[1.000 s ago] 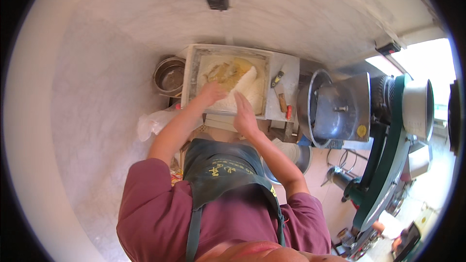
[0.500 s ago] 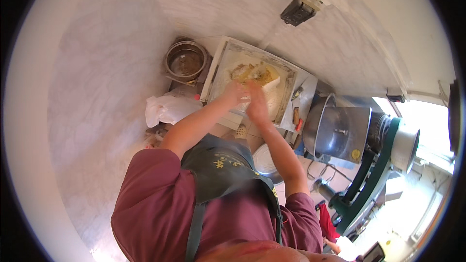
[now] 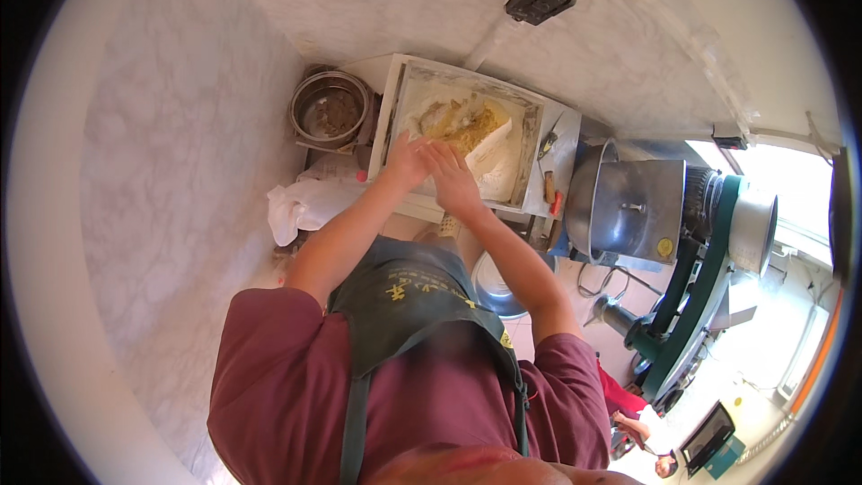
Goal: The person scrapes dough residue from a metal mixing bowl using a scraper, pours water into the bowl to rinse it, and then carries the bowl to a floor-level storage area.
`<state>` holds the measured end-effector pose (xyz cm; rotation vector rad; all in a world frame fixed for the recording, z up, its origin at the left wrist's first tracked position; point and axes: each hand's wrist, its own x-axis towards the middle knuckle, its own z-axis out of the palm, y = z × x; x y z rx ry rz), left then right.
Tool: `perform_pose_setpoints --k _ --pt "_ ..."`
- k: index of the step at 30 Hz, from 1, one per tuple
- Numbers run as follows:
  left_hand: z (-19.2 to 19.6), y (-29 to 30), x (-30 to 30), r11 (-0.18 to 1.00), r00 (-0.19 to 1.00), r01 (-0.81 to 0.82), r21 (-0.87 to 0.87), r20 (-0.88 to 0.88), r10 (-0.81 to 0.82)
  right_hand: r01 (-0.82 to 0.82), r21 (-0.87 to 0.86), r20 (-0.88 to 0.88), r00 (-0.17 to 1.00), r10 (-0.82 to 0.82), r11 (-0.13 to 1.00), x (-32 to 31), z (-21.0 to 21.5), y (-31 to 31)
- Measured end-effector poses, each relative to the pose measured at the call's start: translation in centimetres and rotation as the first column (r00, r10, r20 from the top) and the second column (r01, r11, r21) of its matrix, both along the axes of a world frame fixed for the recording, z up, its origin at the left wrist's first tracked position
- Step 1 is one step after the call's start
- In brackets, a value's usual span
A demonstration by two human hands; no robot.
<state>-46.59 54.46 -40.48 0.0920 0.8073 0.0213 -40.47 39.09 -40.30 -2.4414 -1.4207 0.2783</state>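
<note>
Left hand (image 3: 409,160): I had it over the near left part of the tray (image 3: 391,112), palm side down, fingers bent in toward the other hand; its tips blurred, so whether it pinched anything I could not tell.

Right hand (image 3: 453,183): fingers narrow and stretched, laid up and leftward, their tips meeting or overlapping the left ones from my angle; nothing showed in its grasp, though I could not be sure of it.

Heap of yellow meal (image 3: 474,130): one, crumbly, lying in the tray just beyond both hands, a smooth pale face along its right side; white powder (image 3: 489,178) spread around it.

Tray: one, rectangular, light-edged, low-walled, set askew on a pale tabletop (image 3: 567,157).

Right of the tray, on the tabletop: a dark-handled tool (image 3: 547,144) with a narrow blade; a brown-handled tool (image 3: 549,187); a red handle (image 3: 557,203), its working end unclear to me.

Left of the tray: a round metal pot (image 3: 356,101), brownish matter inside; nearer, a white plastic bag (image 3: 310,207) and a small red object (image 3: 362,176).

Farther right: a large steel bowl (image 3: 582,207) behind a flat metal plate (image 3: 639,207), beside green machinery (image 3: 699,296).

Wearer: dark green apron (image 3: 409,305), maroon shirt (image 3: 440,386).

Lower right, well apart: another person in red trousers (image 3: 621,395), near a dark screen (image 3: 709,438)
</note>
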Motion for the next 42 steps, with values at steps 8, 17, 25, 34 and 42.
perform_pose_setpoints --k 8,17,25,34,42 --pt "0.4 0.7 1.6 0.998 0.994 -0.009 -0.063 0.106 0.016 -0.014 0.152 0.082 0.997 0.002 0.988 2.2 0.5 0.7" --pt "1.1 -3.1 1.8 -0.378 0.84 -0.022 0.926 -0.187 -0.509 0.707 0.262 -0.774 0.56 -0.295 0.656 2.3 1.8 -1.0" --pt "5.8 2.9 -0.6 0.561 0.92 0.29 0.776 -0.065 -0.386 0.509 0.231 -0.453 0.811 -0.371 0.829 -0.8 1.0 0.3" --pt "7.4 -1.9 1.5 0.952 0.965 0.25 0.179 0.034 -0.26 0.586 0.164 -0.323 0.792 -0.519 0.793 -1.0 6.7 -5.9" --pt "9.9 4.1 -7.9 0.917 0.718 0.35 0.19 0.574 -0.393 0.41 0.042 -0.127 0.907 -0.402 0.911 -3.6 -2.1 -6.5"
